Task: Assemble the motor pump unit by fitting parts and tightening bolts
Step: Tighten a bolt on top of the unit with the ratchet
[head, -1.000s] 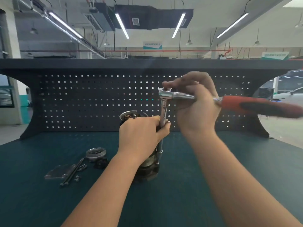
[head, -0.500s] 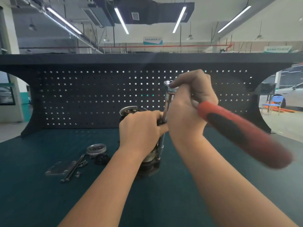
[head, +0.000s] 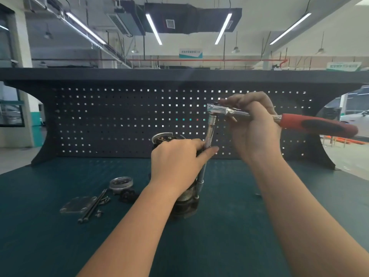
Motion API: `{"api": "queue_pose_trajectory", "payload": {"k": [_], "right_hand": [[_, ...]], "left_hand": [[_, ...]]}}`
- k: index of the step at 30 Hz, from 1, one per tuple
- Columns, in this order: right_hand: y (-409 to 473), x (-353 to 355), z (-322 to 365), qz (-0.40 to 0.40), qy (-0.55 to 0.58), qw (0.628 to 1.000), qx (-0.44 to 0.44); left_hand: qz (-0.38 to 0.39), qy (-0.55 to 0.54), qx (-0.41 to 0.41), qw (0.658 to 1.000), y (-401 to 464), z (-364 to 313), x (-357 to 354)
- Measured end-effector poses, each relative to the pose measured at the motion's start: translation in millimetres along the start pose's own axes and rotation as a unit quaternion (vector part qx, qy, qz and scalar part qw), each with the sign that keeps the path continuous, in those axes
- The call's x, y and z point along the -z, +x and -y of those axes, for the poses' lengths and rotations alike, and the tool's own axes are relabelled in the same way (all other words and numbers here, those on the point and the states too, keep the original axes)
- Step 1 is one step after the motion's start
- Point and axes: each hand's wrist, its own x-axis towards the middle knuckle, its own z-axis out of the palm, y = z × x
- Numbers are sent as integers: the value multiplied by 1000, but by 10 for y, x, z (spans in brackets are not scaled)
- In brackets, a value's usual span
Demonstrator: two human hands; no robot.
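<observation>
My left hand (head: 175, 162) grips the pump (head: 185, 202), right hand (head: 253, 124) holds the ratchet (head: 219, 112); I keep its extension (head: 208, 136) plumb and swing short.

Dark pegboard (head: 119, 124), teal benchtop (head: 40, 246), ceiling striplights (head: 153, 29)

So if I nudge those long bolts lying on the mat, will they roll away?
Probably a little: the long bolts look round, thin and rigid, so a sideways push may roll them. The flat plate beside them would likely stop them leftward. They look like metal, so probably heavy for their thinness.
</observation>
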Motion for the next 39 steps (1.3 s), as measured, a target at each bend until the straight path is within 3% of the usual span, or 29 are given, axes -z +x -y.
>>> {"api": "queue_pose_trajectory", "payload": {"k": [3,7,10,14,16,19,23,28,39], "right_hand": [[-52,-52,-49,-34,-94,990,99],[-188,-185,-132,-88,-254,930,251],[-293,-268,-164,-112,-329,895,278],[-265,-260,-19,-120,-334,920,167],[-188,-259,107,-156,-235,955,90],[16,-140,344,-206,-114,972,26],[261,240,473,-232,22,972,-35],[339,752,180,-292,111,943,-115],[176,1181,-306,-235,-33,933,-269]], "left_hand": [[11,-19,11,1000,1,33,17],[20,-35,5,999,22,70,25],[13,-31,-4,999,3,78,49],[33,-32,-16,999,-15,118,69],[58,-34,-23,997,-9,138,68],[98,-7,-30,995,-13,143,61],[147,15,-13,989,-3,119,47],[69,34,-40,996,-34,161,12],[88,59,10,994,-4,156,-41]]}}
